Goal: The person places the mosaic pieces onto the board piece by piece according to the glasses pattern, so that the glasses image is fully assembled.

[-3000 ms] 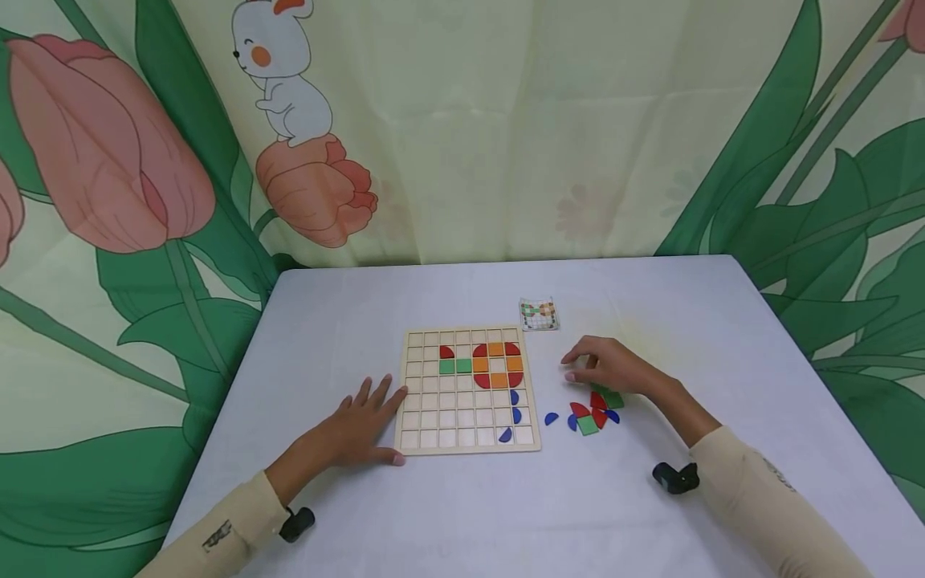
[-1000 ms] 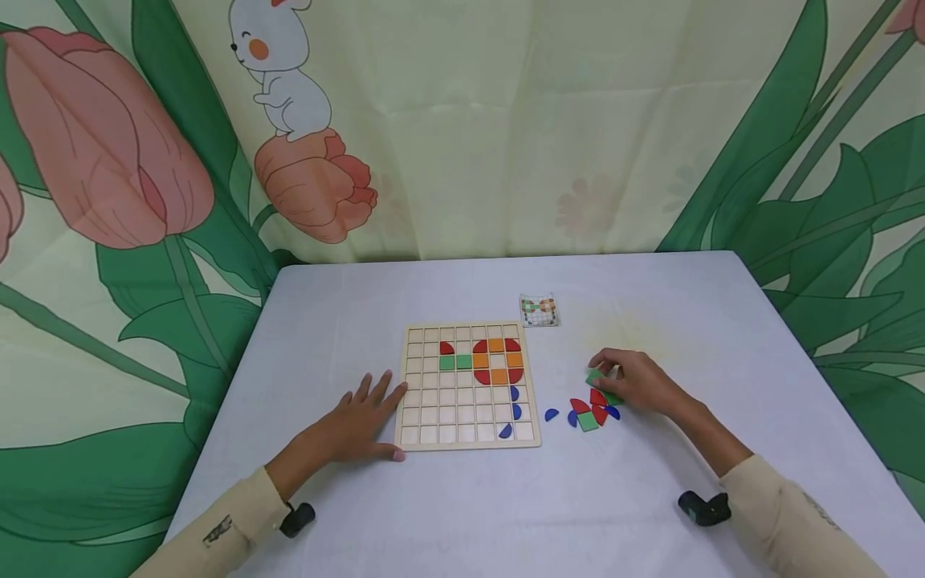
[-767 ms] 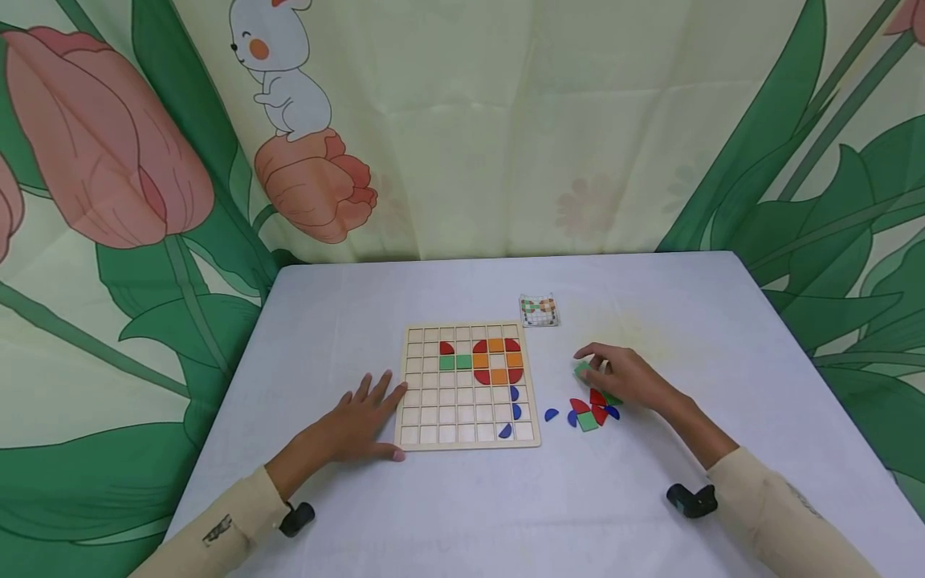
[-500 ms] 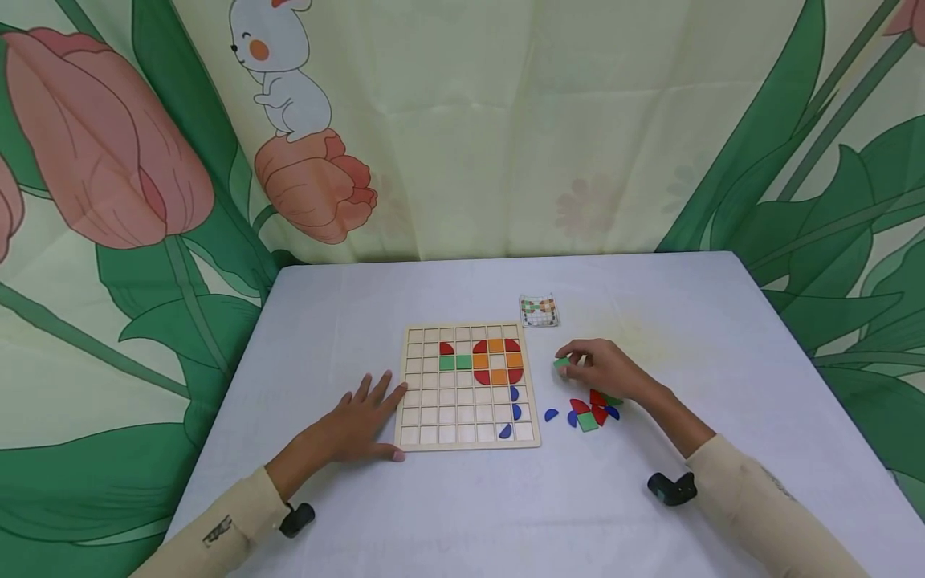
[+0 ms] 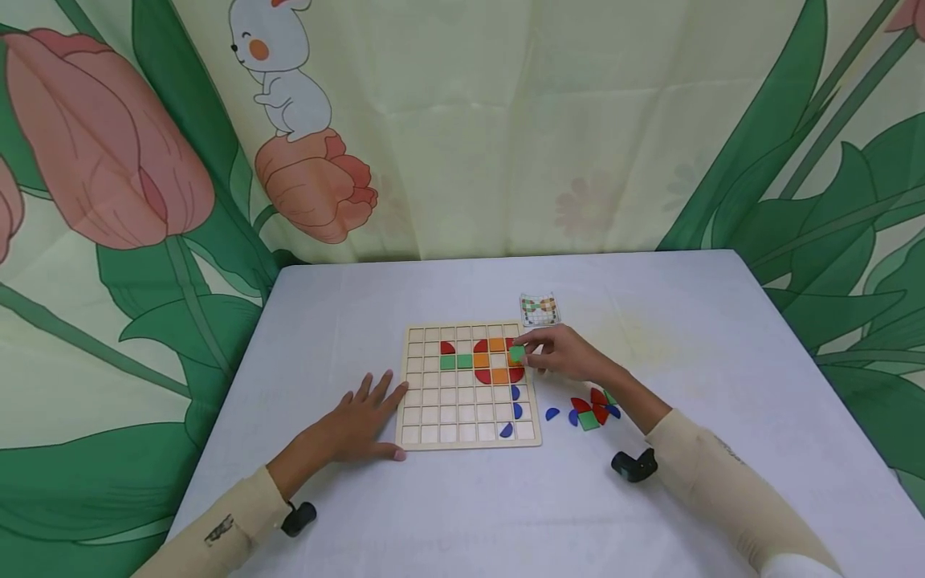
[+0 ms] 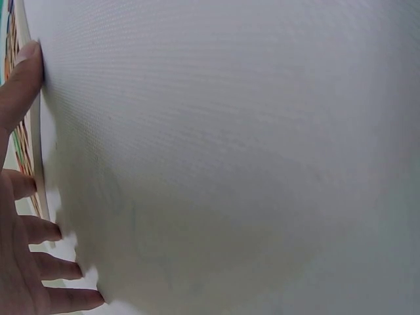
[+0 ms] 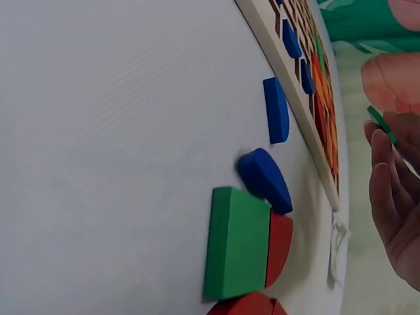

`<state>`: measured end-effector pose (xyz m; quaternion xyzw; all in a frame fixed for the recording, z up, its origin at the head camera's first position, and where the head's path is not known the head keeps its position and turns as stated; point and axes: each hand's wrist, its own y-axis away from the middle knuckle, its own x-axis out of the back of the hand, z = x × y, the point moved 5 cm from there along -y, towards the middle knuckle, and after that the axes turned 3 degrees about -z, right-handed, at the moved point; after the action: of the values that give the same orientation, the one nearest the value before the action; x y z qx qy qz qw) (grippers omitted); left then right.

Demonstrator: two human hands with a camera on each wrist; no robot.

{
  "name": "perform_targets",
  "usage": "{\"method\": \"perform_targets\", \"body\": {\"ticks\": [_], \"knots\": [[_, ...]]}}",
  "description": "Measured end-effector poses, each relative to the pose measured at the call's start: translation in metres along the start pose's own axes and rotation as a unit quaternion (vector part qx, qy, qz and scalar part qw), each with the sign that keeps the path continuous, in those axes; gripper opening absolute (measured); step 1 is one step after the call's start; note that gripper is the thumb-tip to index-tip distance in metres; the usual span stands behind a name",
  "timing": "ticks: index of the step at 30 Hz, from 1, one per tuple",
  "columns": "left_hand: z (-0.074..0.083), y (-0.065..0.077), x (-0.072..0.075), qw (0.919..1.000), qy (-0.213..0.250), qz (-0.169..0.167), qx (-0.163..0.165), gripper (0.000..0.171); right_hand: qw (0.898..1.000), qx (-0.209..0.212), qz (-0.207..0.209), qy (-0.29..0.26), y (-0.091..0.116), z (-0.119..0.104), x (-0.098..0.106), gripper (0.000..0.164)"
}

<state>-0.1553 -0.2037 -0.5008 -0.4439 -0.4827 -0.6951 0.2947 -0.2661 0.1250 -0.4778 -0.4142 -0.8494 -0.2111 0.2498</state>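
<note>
My right hand [image 5: 567, 353] pinches a green square tile [image 5: 516, 353] over the right edge of a wooden grid board [image 5: 455, 413]. In the right wrist view the same tile [image 7: 382, 125] shows edge-on between thumb and fingers. Spread fingers of my left hand [image 5: 357, 429] rest at the board's left edge, and in the left wrist view the thumb [image 6: 23, 82] touches the rim. On the board lie two green squares [image 5: 456, 362], a lone red quarter-round [image 5: 448, 348], a ring of red and orange tiles [image 5: 481, 360], and several blue half-rounds [image 5: 507, 430].
Right of the board lies a loose pile with a green square [image 5: 588, 421], red quarter-rounds [image 5: 599, 397] and blue half-rounds. One blue half-round [image 5: 552, 414] lies between pile and board. A small pattern card [image 5: 539, 309] sits behind the board's far right corner on the white-covered table [image 5: 448, 514].
My right hand has picked a green square tile from the pile and carried it left to above the board's right edge. The left hand has stayed in place.
</note>
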Motion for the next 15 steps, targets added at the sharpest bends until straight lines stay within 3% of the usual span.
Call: {"method": "perform_targets", "body": {"ticks": [15], "knots": [[0.0,0.001,0.0,1.0,-0.001,0.001,0.001,0.109,0.999,0.04,-0.008,-0.009,-0.049,-0.029,-0.019,0.03]]}}
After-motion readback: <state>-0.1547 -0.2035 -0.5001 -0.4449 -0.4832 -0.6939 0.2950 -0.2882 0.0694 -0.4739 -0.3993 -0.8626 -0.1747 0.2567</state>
